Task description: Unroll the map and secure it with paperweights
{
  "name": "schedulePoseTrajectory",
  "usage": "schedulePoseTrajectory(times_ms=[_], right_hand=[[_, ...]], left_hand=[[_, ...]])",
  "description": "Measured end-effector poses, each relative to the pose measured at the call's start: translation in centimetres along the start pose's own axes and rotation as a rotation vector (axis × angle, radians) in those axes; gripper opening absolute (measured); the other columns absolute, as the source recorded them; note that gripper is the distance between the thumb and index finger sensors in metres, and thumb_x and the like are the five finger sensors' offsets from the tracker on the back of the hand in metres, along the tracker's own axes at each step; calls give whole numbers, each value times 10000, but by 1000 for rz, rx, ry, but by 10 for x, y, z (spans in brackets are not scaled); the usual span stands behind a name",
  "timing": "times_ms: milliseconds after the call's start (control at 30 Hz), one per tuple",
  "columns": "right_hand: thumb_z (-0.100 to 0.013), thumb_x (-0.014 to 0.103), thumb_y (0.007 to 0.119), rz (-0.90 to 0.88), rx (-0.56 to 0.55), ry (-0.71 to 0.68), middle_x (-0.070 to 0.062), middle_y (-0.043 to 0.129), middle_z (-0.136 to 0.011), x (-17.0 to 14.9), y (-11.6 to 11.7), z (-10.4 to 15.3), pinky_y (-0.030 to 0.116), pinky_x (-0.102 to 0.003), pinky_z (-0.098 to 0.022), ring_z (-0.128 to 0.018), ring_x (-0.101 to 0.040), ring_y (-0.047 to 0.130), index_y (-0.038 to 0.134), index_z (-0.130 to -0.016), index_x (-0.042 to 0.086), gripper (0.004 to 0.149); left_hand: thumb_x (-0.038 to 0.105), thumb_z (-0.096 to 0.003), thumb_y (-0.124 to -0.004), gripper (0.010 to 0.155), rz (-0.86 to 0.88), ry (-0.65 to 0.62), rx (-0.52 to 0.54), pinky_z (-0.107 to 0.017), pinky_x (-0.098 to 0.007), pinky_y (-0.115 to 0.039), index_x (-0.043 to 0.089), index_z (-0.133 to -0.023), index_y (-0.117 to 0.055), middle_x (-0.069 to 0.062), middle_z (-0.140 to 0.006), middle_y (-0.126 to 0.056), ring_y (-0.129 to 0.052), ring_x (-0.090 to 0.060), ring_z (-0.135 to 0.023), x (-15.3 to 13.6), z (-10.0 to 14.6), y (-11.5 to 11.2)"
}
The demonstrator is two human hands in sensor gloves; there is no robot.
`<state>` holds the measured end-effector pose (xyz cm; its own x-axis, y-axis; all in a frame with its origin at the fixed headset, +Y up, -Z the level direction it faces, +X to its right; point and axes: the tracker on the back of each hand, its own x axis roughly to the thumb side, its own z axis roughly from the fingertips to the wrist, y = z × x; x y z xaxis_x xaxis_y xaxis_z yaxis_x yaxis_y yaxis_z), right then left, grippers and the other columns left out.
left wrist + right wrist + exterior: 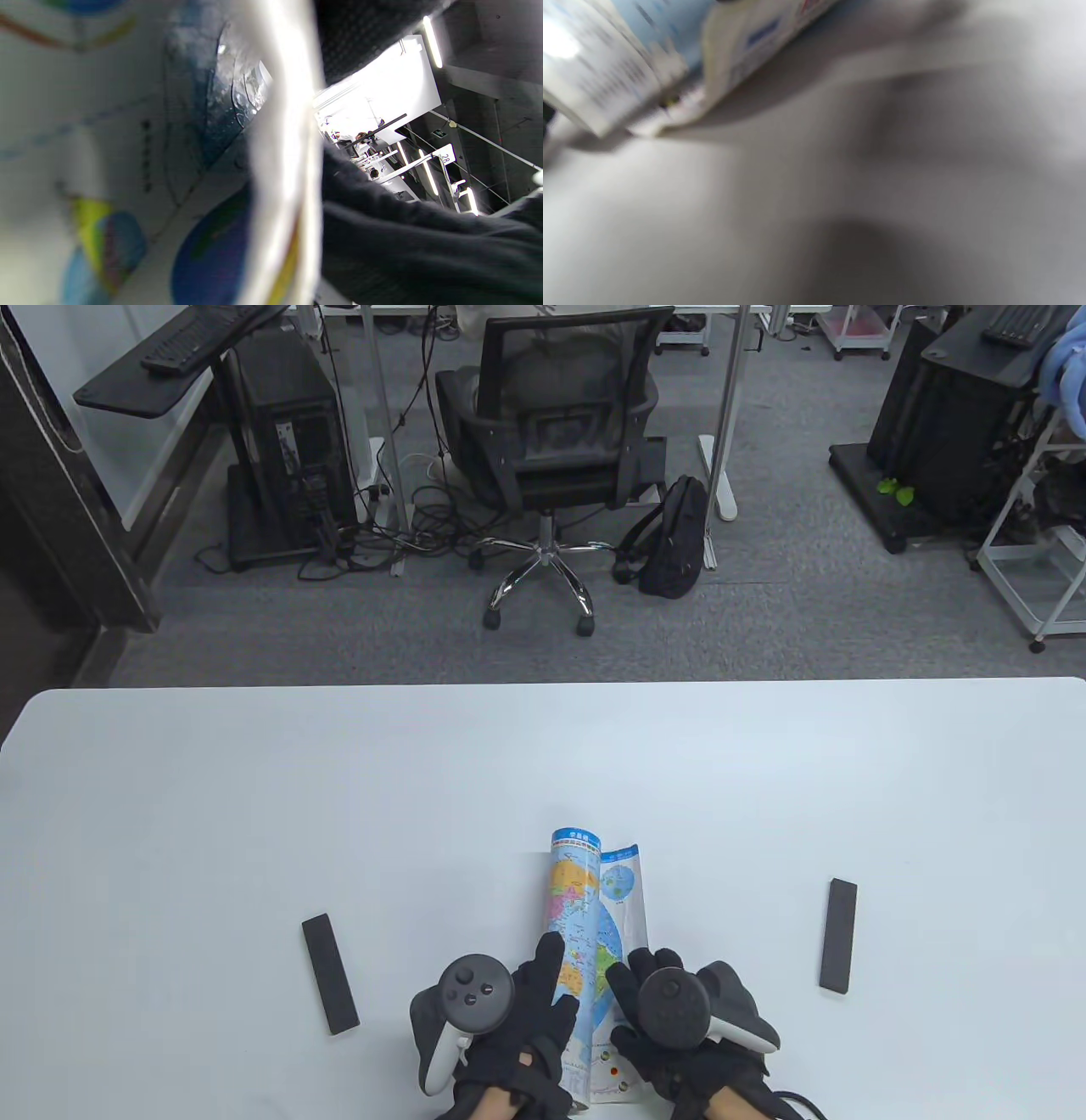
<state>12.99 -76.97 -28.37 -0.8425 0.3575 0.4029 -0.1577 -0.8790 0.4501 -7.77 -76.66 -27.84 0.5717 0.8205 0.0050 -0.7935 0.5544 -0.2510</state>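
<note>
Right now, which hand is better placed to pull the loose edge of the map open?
Probably the right hand. It rests on the map's loose flap, which opens toward the right paperweight. The left hand lies on the rolled part and could hold or roll it toward the left paperweight.

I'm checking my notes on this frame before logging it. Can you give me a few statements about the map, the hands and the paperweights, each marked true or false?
1. The map is fully unrolled and flat. False: it is mostly rolled, with only its right edge opened.
2. Both the left hand and the right hand rest on the map's near end. True.
3. A paperweight already sits on the map. False: the left paperweight and the right paperweight lie on the table, apart from it.
4. One paperweight lies on each side of the map. True.
</note>
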Motion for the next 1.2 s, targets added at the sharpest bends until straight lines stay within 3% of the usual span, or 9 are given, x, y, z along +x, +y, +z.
schedulePoseTrajectory(times_ms=[167, 433, 600, 767, 900, 1067, 1167, 1200], right_hand=[[-598, 261, 615, -31, 107, 41, -316, 85, -1020, -6, 8, -6, 190, -708, -545, -836, -589, 67, 270, -1047, 24, 614], [-596, 258, 614, -16, 113, 43, -313, 81, -1007, -5, 9, -7, 193, -706, -544, -836, -585, 72, 303, -1048, 48, 587], [-595, 256, 614, -16, 113, 46, -318, 78, -1003, -4, 9, -7, 193, -707, -544, -837, -586, 73, 298, -1046, 41, 591], [-594, 256, 613, -17, 111, 44, -319, 78, -1004, -5, 9, -7, 193, -708, -544, -836, -587, 72, 298, -1046, 39, 592], [-595, 257, 614, -17, 111, 45, -320, 78, -1005, -5, 9, -7, 193, -708, -544, -836, -588, 72, 298, -1046, 37, 593], [-594, 257, 617, -18, 112, 46, -323, 81, -1005, -5, 9, -7, 195, -708, -544, -837, -588, 74, 297, -1047, 33, 598], [-594, 257, 617, -16, 113, 47, -323, 84, -1005, -4, 9, -7, 198, -708, -544, -836, -589, 78, 299, -1046, 33, 597], [-593, 256, 618, -18, 112, 47, -325, 88, -1005, -4, 8, -7, 202, -709, -543, -835, -591, 81, 304, -1045, 29, 595]], left_hand=[[289, -530, -724, 658, -99, -8, -14, -458, -459, -867, 236, -1081, -369, -343, -1016, -459, -787, -443, -777, 4, 0, -2], [303, -538, -701, 641, -338, -18, -15, -505, -473, -818, 170, -1086, -398, -326, -1038, -422, -703, -460, -839, 13, 3, -2], [299, -556, -605, 623, -419, 21, -63, -590, -528, -718, 95, -1079, -336, -314, -1064, -360, -588, -505, -897, 8, 2, -5], [514, -565, -618, 809, -428, 45, -106, -646, -582, -586, 10, -1069, -236, -353, -1060, -219, -415, -575, -921, 5, 0, -10], [569, -558, -608, 876, -543, 72, -125, -656, -608, -542, -10, -1056, -178, -367, -1049, -157, -350, -596, -921, 7, -2, -17], [566, -561, -616, 884, -629, 37, -113, -675, -630, -476, 16, -1055, -130, -344, -1043, -63, -246, -592, -932, 13, -2, -22], [458, -575, -632, 813, -654, -114, -165, -696, -645, -303, 179, -1031, -19, -175, -1064, 69, 17, -459, -936, 19, -4, -27], [413, -573, -644, 783, -665, -171, -177, -690, -640, -248, 220, -1037, -42, -131, -1085, 37, 44, -422, -933, 21, -6, -28]])
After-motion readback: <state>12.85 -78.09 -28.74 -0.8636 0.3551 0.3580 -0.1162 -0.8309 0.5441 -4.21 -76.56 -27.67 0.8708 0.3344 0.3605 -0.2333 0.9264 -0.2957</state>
